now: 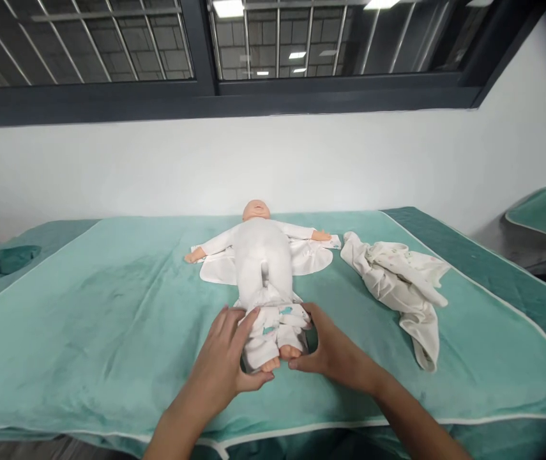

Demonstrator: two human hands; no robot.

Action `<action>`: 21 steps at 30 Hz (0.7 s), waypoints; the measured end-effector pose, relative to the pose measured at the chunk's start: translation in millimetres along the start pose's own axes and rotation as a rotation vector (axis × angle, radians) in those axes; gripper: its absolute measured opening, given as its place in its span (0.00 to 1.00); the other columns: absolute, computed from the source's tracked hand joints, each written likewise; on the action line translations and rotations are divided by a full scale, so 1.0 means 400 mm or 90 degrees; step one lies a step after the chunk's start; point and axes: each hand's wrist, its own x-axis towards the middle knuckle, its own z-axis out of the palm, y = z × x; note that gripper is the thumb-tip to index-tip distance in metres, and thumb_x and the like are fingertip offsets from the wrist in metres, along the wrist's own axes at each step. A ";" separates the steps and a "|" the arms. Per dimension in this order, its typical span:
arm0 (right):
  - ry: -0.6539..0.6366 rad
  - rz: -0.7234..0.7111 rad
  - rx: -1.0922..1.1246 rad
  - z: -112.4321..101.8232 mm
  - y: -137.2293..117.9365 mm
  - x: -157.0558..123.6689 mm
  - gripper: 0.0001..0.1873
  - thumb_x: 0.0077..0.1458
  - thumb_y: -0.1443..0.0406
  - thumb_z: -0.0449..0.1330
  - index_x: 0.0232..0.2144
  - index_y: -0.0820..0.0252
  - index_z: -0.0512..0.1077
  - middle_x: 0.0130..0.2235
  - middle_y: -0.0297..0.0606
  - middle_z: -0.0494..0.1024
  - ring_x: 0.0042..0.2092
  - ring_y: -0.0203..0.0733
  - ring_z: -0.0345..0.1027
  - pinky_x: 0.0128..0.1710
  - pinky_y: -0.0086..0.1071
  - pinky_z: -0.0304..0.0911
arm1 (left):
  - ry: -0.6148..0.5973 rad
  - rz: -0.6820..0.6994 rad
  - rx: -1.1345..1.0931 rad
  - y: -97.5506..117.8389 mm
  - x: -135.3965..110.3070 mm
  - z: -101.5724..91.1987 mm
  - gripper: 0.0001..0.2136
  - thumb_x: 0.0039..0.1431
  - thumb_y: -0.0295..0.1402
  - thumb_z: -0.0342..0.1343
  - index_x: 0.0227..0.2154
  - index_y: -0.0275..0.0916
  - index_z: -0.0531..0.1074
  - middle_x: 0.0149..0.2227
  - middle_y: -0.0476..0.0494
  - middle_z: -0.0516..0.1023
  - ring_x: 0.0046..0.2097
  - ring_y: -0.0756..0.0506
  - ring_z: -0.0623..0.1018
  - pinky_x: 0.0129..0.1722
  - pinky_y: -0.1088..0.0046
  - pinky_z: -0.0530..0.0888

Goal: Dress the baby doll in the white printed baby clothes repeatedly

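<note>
A baby doll (pixel 263 255) with a white cloth body lies on its back, head toward the wall and arms spread. Small white baby trousers (pixel 280 322) with teal prints are around its lower legs, bunched below the knees, and its bare feet stick out of the leg openings. My left hand (pixel 227 351) grips the trousers from the left, thumb near the doll's foot. On the other side my right hand (pixel 333 348) holds the trousers' right edge, fingers on the waistband and thumb by the other foot. An open white garment (pixel 219 267) lies spread beneath the doll's back and arms.
A crumpled white printed cloth (pixel 397 275) rests to the right of the doll. Everything lies on a green padded cover (pixel 110 319) with pale piping. Behind it rises a white wall (pixel 110 166) below a dark-framed barred window (pixel 215 96).
</note>
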 end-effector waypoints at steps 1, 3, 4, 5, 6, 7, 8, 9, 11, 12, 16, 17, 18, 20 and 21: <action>-0.016 0.019 0.003 -0.014 -0.013 0.002 0.37 0.41 0.52 0.70 0.52 0.57 0.65 0.47 0.41 0.72 0.47 0.50 0.65 0.46 0.40 0.62 | -0.002 0.007 -0.013 0.003 0.000 -0.007 0.43 0.44 0.42 0.68 0.63 0.48 0.54 0.55 0.37 0.68 0.59 0.32 0.66 0.62 0.46 0.58; -0.052 0.045 -0.006 -0.042 -0.036 0.006 0.26 0.45 0.51 0.67 0.43 0.58 0.69 0.38 0.36 0.73 0.38 0.43 0.64 0.37 0.34 0.61 | -0.012 -0.027 -0.062 0.013 0.001 -0.023 0.35 0.49 0.40 0.64 0.60 0.48 0.58 0.55 0.39 0.70 0.58 0.34 0.68 0.60 0.50 0.62; -0.068 0.051 -0.009 -0.053 -0.047 0.008 0.22 0.46 0.51 0.66 0.38 0.59 0.70 0.34 0.33 0.72 0.35 0.40 0.62 0.33 0.31 0.59 | -0.021 -0.068 -0.096 0.021 0.002 -0.031 0.32 0.51 0.40 0.63 0.59 0.48 0.60 0.55 0.39 0.70 0.57 0.35 0.69 0.58 0.53 0.64; -0.080 0.057 -0.005 -0.063 -0.057 0.010 0.19 0.47 0.52 0.66 0.34 0.59 0.69 0.31 0.31 0.70 0.33 0.38 0.60 0.31 0.30 0.56 | -0.034 -0.119 -0.137 0.031 0.004 -0.040 0.30 0.52 0.40 0.62 0.58 0.48 0.61 0.55 0.40 0.71 0.56 0.36 0.70 0.56 0.56 0.67; -0.089 0.065 0.009 -0.069 -0.066 0.010 0.18 0.47 0.52 0.66 0.32 0.58 0.69 0.29 0.30 0.69 0.31 0.36 0.58 0.29 0.28 0.54 | -0.048 -0.173 -0.183 0.042 0.007 -0.051 0.28 0.52 0.40 0.62 0.57 0.48 0.62 0.54 0.42 0.72 0.54 0.37 0.72 0.53 0.59 0.70; -0.092 0.079 0.031 -0.074 -0.075 0.010 0.17 0.47 0.53 0.66 0.30 0.58 0.68 0.28 0.29 0.68 0.30 0.35 0.56 0.27 0.28 0.52 | -0.062 -0.224 -0.231 0.055 0.010 -0.061 0.26 0.52 0.39 0.62 0.55 0.47 0.64 0.52 0.43 0.73 0.51 0.38 0.73 0.49 0.61 0.72; -0.090 0.101 0.058 -0.077 -0.085 0.008 0.16 0.47 0.54 0.66 0.29 0.58 0.67 0.27 0.28 0.67 0.29 0.34 0.55 0.26 0.27 0.51 | -0.073 -0.270 -0.279 0.069 0.012 -0.072 0.24 0.51 0.37 0.61 0.52 0.47 0.66 0.50 0.44 0.75 0.49 0.39 0.75 0.46 0.64 0.73; -0.091 0.131 0.088 -0.079 -0.095 0.003 0.16 0.47 0.54 0.65 0.29 0.58 0.67 0.26 0.28 0.66 0.27 0.33 0.55 0.25 0.27 0.50 | -0.081 -0.308 -0.327 0.083 0.014 -0.083 0.22 0.50 0.35 0.61 0.50 0.46 0.68 0.46 0.46 0.76 0.46 0.40 0.76 0.43 0.66 0.73; -0.116 0.190 0.161 -0.085 -0.118 -0.011 0.14 0.48 0.56 0.65 0.30 0.59 0.69 0.25 0.29 0.68 0.26 0.33 0.56 0.25 0.28 0.52 | -0.102 -0.366 -0.441 0.105 0.013 -0.103 0.20 0.47 0.32 0.61 0.46 0.43 0.70 0.41 0.47 0.78 0.41 0.42 0.76 0.37 0.70 0.73; -0.140 0.215 0.198 -0.090 -0.131 -0.019 0.13 0.48 0.57 0.65 0.31 0.59 0.71 0.26 0.30 0.70 0.27 0.34 0.58 0.26 0.28 0.54 | -0.118 -0.389 -0.513 0.112 0.009 -0.112 0.20 0.47 0.31 0.62 0.46 0.43 0.71 0.41 0.47 0.78 0.41 0.43 0.76 0.36 0.71 0.73; -0.237 0.225 0.342 -0.118 -0.179 -0.048 0.15 0.47 0.61 0.66 0.38 0.61 0.76 0.35 0.36 0.78 0.36 0.41 0.69 0.36 0.31 0.63 | -0.131 -0.449 -0.800 0.113 -0.009 -0.144 0.24 0.47 0.35 0.64 0.50 0.43 0.71 0.48 0.42 0.77 0.45 0.40 0.78 0.42 0.69 0.74; -0.254 0.207 0.374 -0.124 -0.191 -0.050 0.16 0.46 0.61 0.66 0.39 0.61 0.76 0.37 0.37 0.78 0.39 0.43 0.70 0.38 0.32 0.64 | -0.121 -0.439 -0.842 0.108 -0.011 -0.154 0.26 0.47 0.38 0.65 0.52 0.43 0.71 0.50 0.40 0.76 0.47 0.39 0.77 0.44 0.67 0.74; -0.267 0.180 0.404 -0.131 -0.204 -0.048 0.18 0.46 0.61 0.66 0.41 0.61 0.75 0.38 0.38 0.78 0.41 0.44 0.71 0.41 0.33 0.65 | -0.119 -0.415 -0.869 0.104 -0.010 -0.167 0.29 0.46 0.43 0.66 0.53 0.43 0.70 0.52 0.39 0.76 0.49 0.37 0.77 0.46 0.65 0.74; -0.300 0.124 0.432 -0.142 -0.238 -0.037 0.20 0.45 0.62 0.67 0.43 0.61 0.75 0.41 0.39 0.79 0.45 0.46 0.72 0.45 0.36 0.65 | -0.145 -0.346 -0.878 0.097 0.003 -0.202 0.37 0.42 0.56 0.64 0.54 0.42 0.70 0.52 0.36 0.75 0.49 0.34 0.76 0.47 0.61 0.74; -0.324 0.103 0.424 -0.149 -0.260 -0.028 0.21 0.44 0.63 0.67 0.43 0.60 0.75 0.41 0.38 0.79 0.46 0.47 0.72 0.47 0.37 0.65 | -0.165 -0.312 -0.859 0.096 0.014 -0.225 0.41 0.39 0.62 0.61 0.54 0.41 0.70 0.51 0.35 0.76 0.48 0.33 0.76 0.46 0.60 0.74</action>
